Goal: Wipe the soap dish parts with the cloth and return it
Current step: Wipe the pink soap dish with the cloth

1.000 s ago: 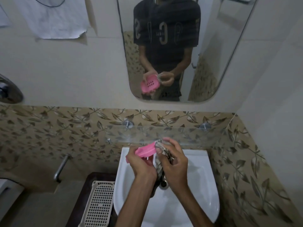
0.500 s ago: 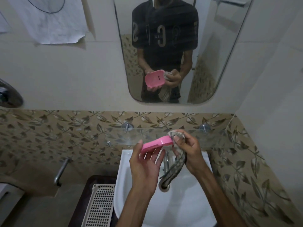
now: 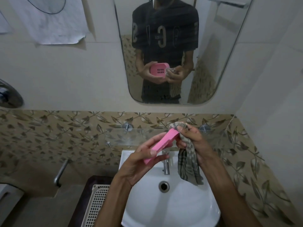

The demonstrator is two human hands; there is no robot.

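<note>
Light: dim, flat and warm throughout.
Shadows: soft, beside the paper (image 3: 49, 22) at upper left.
Glare: a faint sheen on the basin (image 3: 172, 207).
Distortion: wide-angle bending toward the edges.
Sharpness: soft and grainy overall.

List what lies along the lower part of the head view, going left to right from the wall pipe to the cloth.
Metal wall pipe → white perforated basket → left hand holding the pink soap dish part → tap → checked cloth hanging from the right hand.
</note>
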